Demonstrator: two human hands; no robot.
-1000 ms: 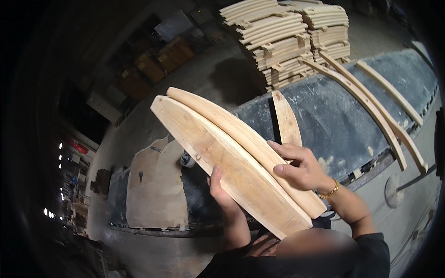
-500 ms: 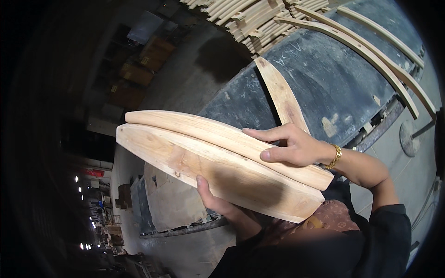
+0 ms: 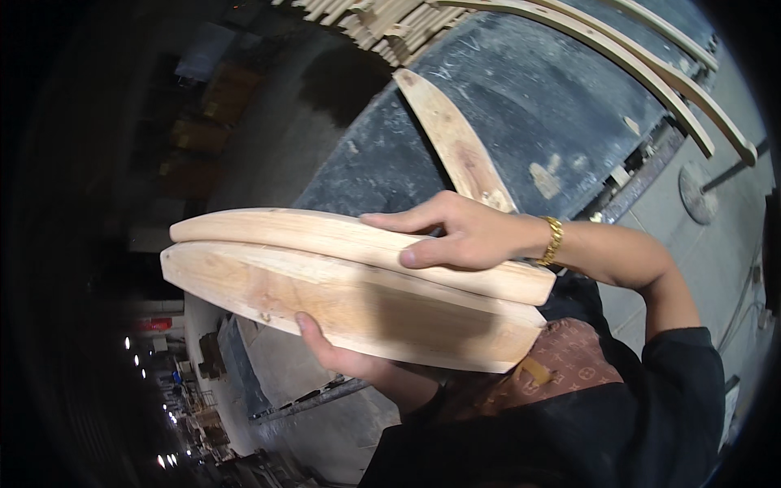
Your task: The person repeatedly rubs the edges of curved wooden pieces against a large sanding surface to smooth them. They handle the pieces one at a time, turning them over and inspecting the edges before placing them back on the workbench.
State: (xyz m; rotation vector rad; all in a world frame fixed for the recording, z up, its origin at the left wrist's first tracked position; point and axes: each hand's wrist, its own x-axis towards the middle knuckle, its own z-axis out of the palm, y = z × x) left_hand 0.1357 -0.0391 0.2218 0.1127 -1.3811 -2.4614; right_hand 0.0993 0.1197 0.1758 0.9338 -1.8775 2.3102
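Two pale, curved wooden boards lie side by side in my hands above the workbench. The near board [image 3: 325, 297] shows its broad face, with a small knot by its near edge. Against its far edge rests the second board [image 3: 285, 231], showing a narrower side. My right hand [image 3: 464, 232], with a gold bracelet on the wrist, is closed over the far board, thumb on top. My left hand [image 3: 346, 358] grips the near board from below; its thumb presses the near edge and the other fingers are hidden underneath.
Another curved board [image 3: 455, 142] lies on the dark, scuffed workbench [image 3: 553, 106]. Long bent wooden strips [image 3: 626, 61] overhang its right edge, and a stack of wooden slats [image 3: 382, 28] stands at the far end. A round metal base with a pole [image 3: 698, 193] stands right of the bench.
Both boards have shifted left in the picture and turned to lie more level, with both hands keeping their hold. The bench and its strips appear higher and farther left.
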